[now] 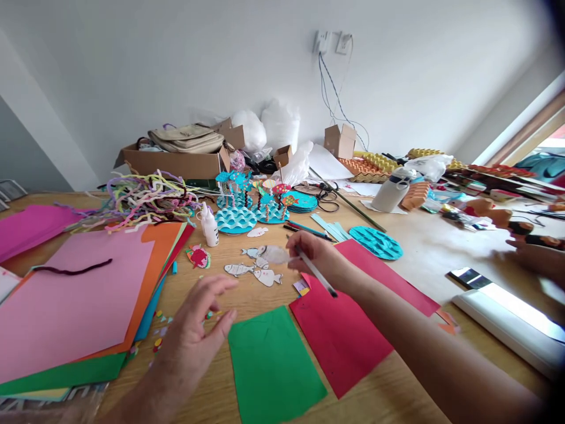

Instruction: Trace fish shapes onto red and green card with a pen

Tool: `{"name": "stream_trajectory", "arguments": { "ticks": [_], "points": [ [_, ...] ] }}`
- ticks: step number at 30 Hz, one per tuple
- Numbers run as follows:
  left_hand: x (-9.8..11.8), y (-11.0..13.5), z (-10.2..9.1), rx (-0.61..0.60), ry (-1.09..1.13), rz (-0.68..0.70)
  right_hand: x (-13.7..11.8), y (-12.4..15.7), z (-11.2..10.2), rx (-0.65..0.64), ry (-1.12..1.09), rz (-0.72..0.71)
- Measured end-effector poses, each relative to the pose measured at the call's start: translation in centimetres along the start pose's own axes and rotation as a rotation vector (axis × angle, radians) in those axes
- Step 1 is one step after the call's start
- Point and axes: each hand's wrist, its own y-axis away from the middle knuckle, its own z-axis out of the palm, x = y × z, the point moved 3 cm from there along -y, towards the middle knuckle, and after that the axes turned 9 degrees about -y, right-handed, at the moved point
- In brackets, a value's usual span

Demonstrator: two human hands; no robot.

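Note:
My right hand (314, 252) is closed around a pen (318, 274) that points down toward my forearm. At its fingertips is a blurred white paper fish (273, 254), above several other fish cutouts (268, 277) lying on the wooden table. My left hand (200, 321) hovers with thumb and fingers apart, holding nothing. Beside it lies a green sheet (273, 365) with a faint pencil outline near its top edge. Under my right forearm is a red sheet (339, 335), partly hidden by the arm.
Stacked coloured sheets (88, 294) lie at left, below a heap of pipe cleaners (150, 197). A white glue bottle (209, 226) stands near blue wavy bases (235, 220) carrying fish. At right are a paper cutter (507, 324), a white bottle (392, 189) and another person's hand (536, 259).

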Motion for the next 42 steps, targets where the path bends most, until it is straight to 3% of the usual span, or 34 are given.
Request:
{"name": "stream_trajectory", "arguments": {
  "ticks": [2,4,8,11,18,23,33,36,39,42],
  "points": [
    [0.0,-0.6,-0.5,-0.017,-0.009,-0.002,-1.9,2.4,1.2,-0.166,-0.325,-0.025],
    [0.4,-0.9,-0.2,-0.117,0.016,0.032,-2.9,4.3,2.4,-0.261,-0.401,0.059],
    [1.4,-0.5,1.4,-0.381,0.083,0.077,-2.8,6.1,4.4,-0.295,-0.480,0.184],
    [1.4,0.3,2.7,-0.474,0.039,0.103,-1.9,6.2,5.3,-0.270,-0.559,0.233],
    [1.4,1.7,3.3,-0.441,-0.284,0.293,-0.5,6.3,6.5,-0.219,-0.569,0.330],
    [1.5,1.6,3.9,-0.503,-0.351,0.307,0.0,6.0,6.6,-0.184,-0.634,0.352],
    [1.0,2.3,4.7,-0.508,-0.372,0.316,1.1,5.8,7.6,-0.167,-0.784,0.388],
    [1.0,2.3,4.9,-0.498,-0.387,0.274,1.3,5.6,7.1,-0.123,-0.707,0.323],
    [0.6,2.2,5.0,-0.476,-0.419,0.233,1.5,5.3,5.8,0.043,-0.575,0.164],
    [0.4,2.1,5.0,-0.467,-0.436,0.250,1.9,5.3,4.8,0.125,-0.534,0.110]
  ]
}}
